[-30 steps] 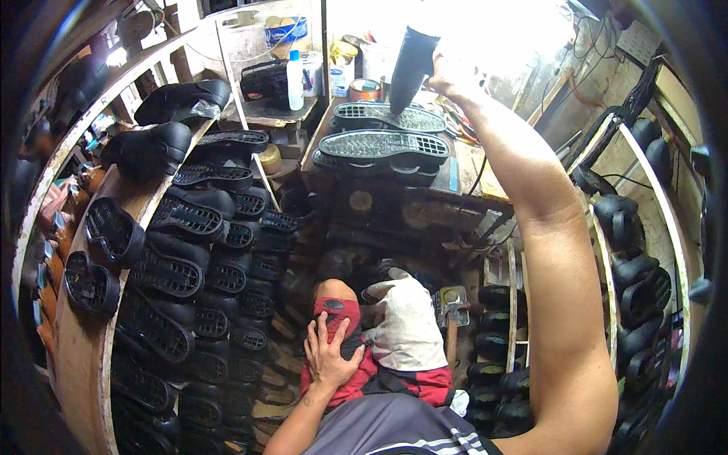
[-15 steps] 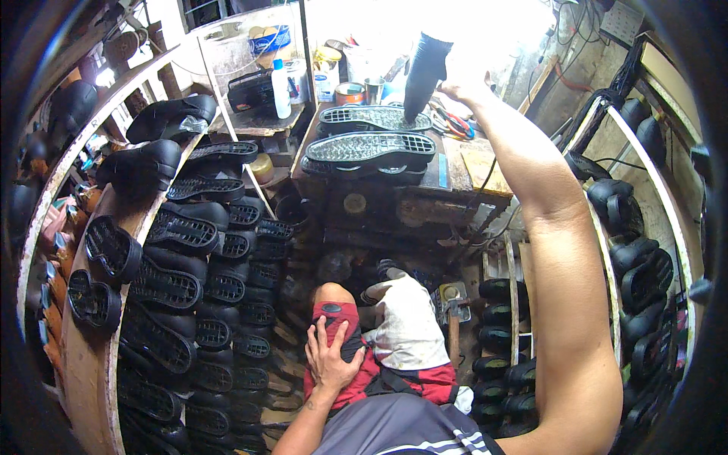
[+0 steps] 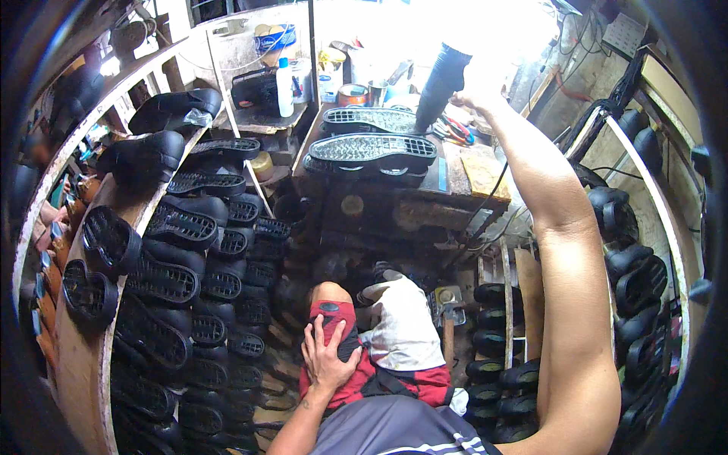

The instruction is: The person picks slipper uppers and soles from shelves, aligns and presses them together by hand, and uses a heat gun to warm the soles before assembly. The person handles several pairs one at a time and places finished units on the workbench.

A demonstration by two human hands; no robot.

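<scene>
My right hand (image 3: 476, 100) is stretched far out over the workbench, partly washed out by glare. Its fingers are closed around a long black gun-shaped tool (image 3: 442, 85), whose narrow lower end points down at the right end of a black shoe sole (image 3: 371, 119). Whether the tip touches the sole cannot be made out. In front of that sole lies another ridged sole (image 3: 371, 149), open side up, on top of further black soles. Resting on my knee, over the red shorts, is my left hand (image 3: 331, 355), fingers spread and holding nothing.
Racks of black shoes and soles (image 3: 163, 280) line the left; more shoes (image 3: 622, 212) fill the right rack. The bench (image 3: 455, 182) also bears pliers-like tools (image 3: 459, 130) and an orange can (image 3: 352, 95). A white bottle (image 3: 284, 87) stands on a side shelf. A hammer (image 3: 449, 334) is low right.
The black tool and my right hand have shifted slightly right, with the tip closer to the far sole's right end. The view has moved a little. My left hand stays on the knee.
</scene>
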